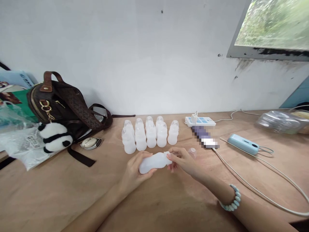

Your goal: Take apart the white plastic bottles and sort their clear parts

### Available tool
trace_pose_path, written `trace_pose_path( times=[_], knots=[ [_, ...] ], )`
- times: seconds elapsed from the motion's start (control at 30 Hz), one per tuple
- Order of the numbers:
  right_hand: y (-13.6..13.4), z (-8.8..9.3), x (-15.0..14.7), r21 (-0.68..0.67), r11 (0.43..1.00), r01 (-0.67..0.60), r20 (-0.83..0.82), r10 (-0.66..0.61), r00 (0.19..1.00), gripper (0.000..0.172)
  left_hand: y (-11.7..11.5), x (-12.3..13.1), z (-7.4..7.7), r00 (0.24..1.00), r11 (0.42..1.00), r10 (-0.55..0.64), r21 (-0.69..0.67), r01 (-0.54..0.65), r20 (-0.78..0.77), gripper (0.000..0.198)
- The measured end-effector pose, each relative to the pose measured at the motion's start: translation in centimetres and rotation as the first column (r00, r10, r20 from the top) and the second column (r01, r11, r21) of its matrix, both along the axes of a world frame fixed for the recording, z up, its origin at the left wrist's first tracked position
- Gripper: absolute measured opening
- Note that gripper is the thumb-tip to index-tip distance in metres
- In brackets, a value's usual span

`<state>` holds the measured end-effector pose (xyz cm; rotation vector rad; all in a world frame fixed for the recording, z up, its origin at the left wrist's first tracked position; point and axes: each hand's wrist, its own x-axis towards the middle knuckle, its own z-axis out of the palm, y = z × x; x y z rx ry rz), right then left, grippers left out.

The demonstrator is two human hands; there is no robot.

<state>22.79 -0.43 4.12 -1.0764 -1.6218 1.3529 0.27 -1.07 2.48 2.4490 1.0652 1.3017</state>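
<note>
Close behind the held bottle (153, 163), clustered bottles (151, 137); backpack (72, 101) farther left.

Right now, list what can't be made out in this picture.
Head view: tip of the held bottle, mostly covered by the right hand.
Head view: lower parts of the back bottles, behind the front bottles.
Head view: details of the phone, hidden by pixelation.
Head view: right end of the clear plastic, cut off by the picture's right edge.
</note>
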Motion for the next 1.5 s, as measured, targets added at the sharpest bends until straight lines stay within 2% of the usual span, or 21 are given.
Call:
trace_pose_path(
  times=[0.07, 0.13, 0.2, 0.23, 0.27, 0.33, 0.37, 0.4, 0.47, 0.57, 0.63, 0.7, 0.77, 0.8, 0.87, 0.93, 1.03, 1.13, 1.3, 1.37, 1.5],
  knots=[
    [0.2, 0.6, 0.7, 0.186, 0.981, 0.049, 0.148, -0.077, 0.986, 0.033, -0.1, 0.1, 0.1, 0.999, 0.994, 0.034, -0.107, -0.030, 0.041, 0.024],
    [0.5, 1.3, 1.8, 0.442, 0.886, 0.143, 0.302, -0.297, 0.906, 0.028, -0.1, 0.1, 0.1, 0.994, 0.979, 0.071, -0.197, -0.054, 0.082, 0.022],
    [1.0, 1.8, 3.1, 0.660, 0.737, 0.147, 0.445, -0.540, 0.714, 0.026, 0.0, 0.2, 0.0, 0.985, 0.963, 0.116, -0.257, -0.081, 0.125, 0.022],
    [1.3, 2.0, 3.7, 0.706, 0.701, 0.101, 0.530, -0.618, 0.580, 0.027, 0.1, 0.2, 0.0, 0.979, 0.955, 0.141, -0.279, -0.096, 0.146, 0.022],
    [1.5, 2.0, 4.1, 0.707, 0.706, 0.049, 0.621, -0.652, 0.435, 0.027, 0.2, 0.2, -0.1, 0.973, 0.948, 0.162, -0.299, -0.107, 0.165, 0.022],
    [1.7, 1.8, 4.5, 0.607, 0.794, -0.022, 0.779, -0.590, 0.211, 0.025, 0.4, 0.2, -0.2, 0.964, 0.938, 0.183, -0.328, -0.113, 0.193, 0.022],
    [1.6, 1.5, 4.4, 0.543, 0.839, -0.041, 0.832, -0.531, 0.162, 0.023, 0.4, 0.2, -0.2, 0.962, 0.935, 0.185, -0.337, -0.109, 0.201, 0.022],
    [1.5, 1.3, 4.0, 0.492, 0.869, -0.061, 0.865, -0.478, 0.153, 0.019, 0.5, 0.2, -0.2, 0.961, 0.932, 0.183, -0.346, -0.104, 0.205, 0.022],
    [0.9, 0.8, 2.8, 0.441, 0.889, -0.124, 0.888, -0.412, 0.204, 0.013, 0.5, 0.2, -0.2, 0.962, 0.928, 0.183, -0.359, -0.100, 0.204, 0.023],
    [-0.2, 0.5, 0.8, 0.405, 0.880, -0.249, 0.894, -0.324, 0.310, 0.015, 0.5, 0.3, -0.1, 0.963, 0.928, 0.187, -0.356, -0.107, 0.197, 0.024],
    [-0.8, 0.4, -0.2, 0.384, 0.870, -0.310, 0.846, -0.198, 0.494, 0.016, 0.4, 0.2, -0.1, 0.962, 0.933, 0.179, -0.345, -0.098, 0.208, 0.025],
    [-1.0, 0.0, -0.6, 0.343, 0.896, -0.282, 0.671, -0.023, 0.742, 0.016, 0.4, 0.2, -0.1, 0.956, 0.940, 0.168, -0.332, -0.081, 0.242, 0.024],
    [-0.6, -0.5, -0.5, 0.245, 0.957, -0.156, 0.367, 0.057, 0.928, 0.017, 0.3, 0.1, -0.1, 0.943, 0.948, 0.167, -0.310, -0.074, 0.286, 0.023],
    [-0.3, -0.7, -0.3, 0.187, 0.981, -0.058, 0.225, 0.015, 0.974, 0.018, 0.3, 0.1, -0.1, 0.937, 0.951, 0.170, -0.299, -0.075, 0.305, 0.023],
    [0.7, -1.0, 0.2, 0.095, 0.985, 0.143, 0.005, -0.144, 0.990, 0.024, 0.2, 0.1, -0.1, 0.929, 0.955, 0.177, -0.283, -0.083, 0.325, 0.023],
    [1.4, -0.9, 0.9, 0.063, 0.952, 0.299, -0.122, -0.290, 0.949, 0.031, 0.1, 0.1, -0.1, 0.930, 0.954, 0.181, -0.286, -0.087, 0.321, 0.022],
    [1.5, -0.2, 1.3, 0.092, 0.918, 0.386, -0.222, -0.359, 0.906, 0.034, 0.0, 0.1, -0.1, 0.939, 0.950, 0.178, -0.300, -0.086, 0.294, 0.022],
    [0.5, 0.2, 1.0, 0.208, 0.904, 0.373, -0.224, -0.327, 0.918, 0.030, 0.0, 0.2, -0.2, 0.952, 0.951, 0.154, -0.301, -0.070, 0.265, 0.023],
    [-0.8, -0.3, 0.0, 0.467, 0.865, 0.182, -0.026, -0.192, 0.981, 0.021, -0.3, 0.4, -0.4, 0.978, 0.966, 0.048, -0.259, 0.007, 0.205, 0.023],
    [-0.9, -0.6, -0.2, 0.496, 0.857, 0.138, 0.011, -0.165, 0.986, 0.025, -0.4, 0.5, -0.5, 0.980, 0.972, 0.035, -0.236, 0.013, 0.196, 0.022],
    [-0.6, -1.0, -0.3, 0.434, 0.896, 0.093, 0.002, -0.105, 0.995, 0.036, -0.4, 0.5, -0.5, 0.981, 0.978, 0.036, -0.208, 0.005, 0.191, 0.021]
  ],
)
